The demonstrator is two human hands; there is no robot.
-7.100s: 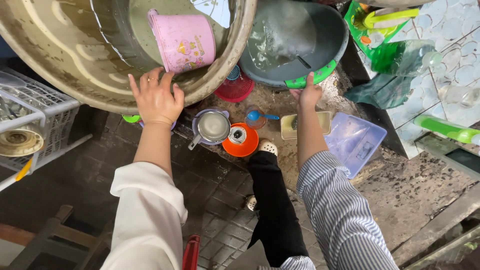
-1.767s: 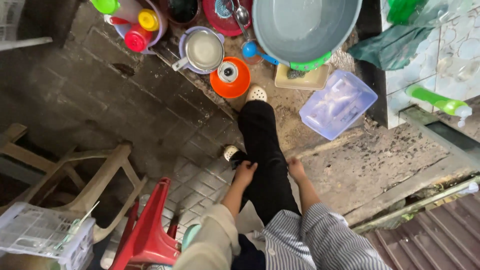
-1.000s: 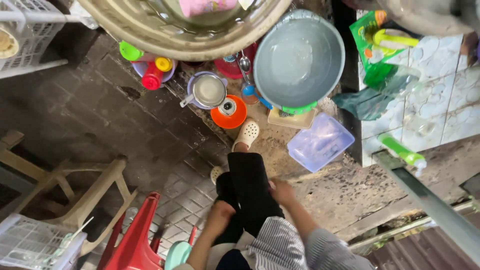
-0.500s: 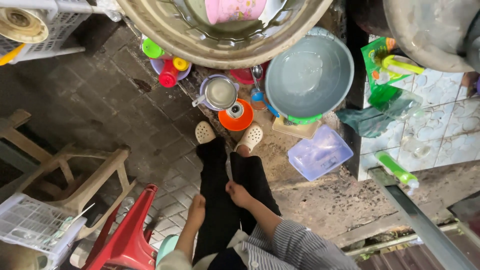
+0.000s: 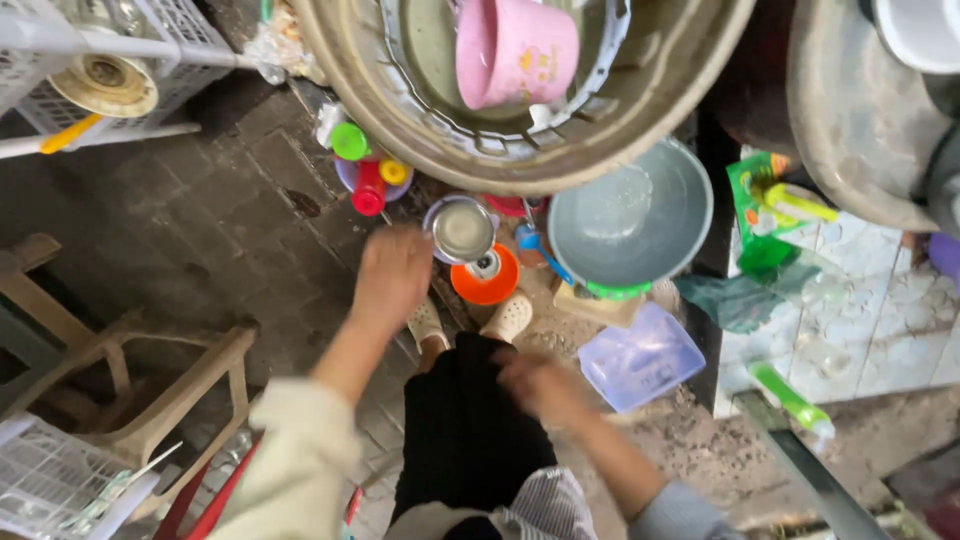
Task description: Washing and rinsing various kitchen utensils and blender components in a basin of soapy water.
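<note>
Left hand blurred, empty, fingers loosely spread, near metal cup; right hand blurred, grip indeterminable.
Best reached slowly: orange lid touches cup.

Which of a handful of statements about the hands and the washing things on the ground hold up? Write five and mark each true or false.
1. The left hand is held out, empty, above the brick floor. True.
2. The right hand grips the clear plastic tub. False: it is blurred over the black trousers and holds nothing.
3. A pink jug lies in the big metal basin. True.
4. The grey bowl is stacked full of plates. False: it looks empty of dishes.
5. An orange dish sits just ahead of the pale shoes. True.
</note>
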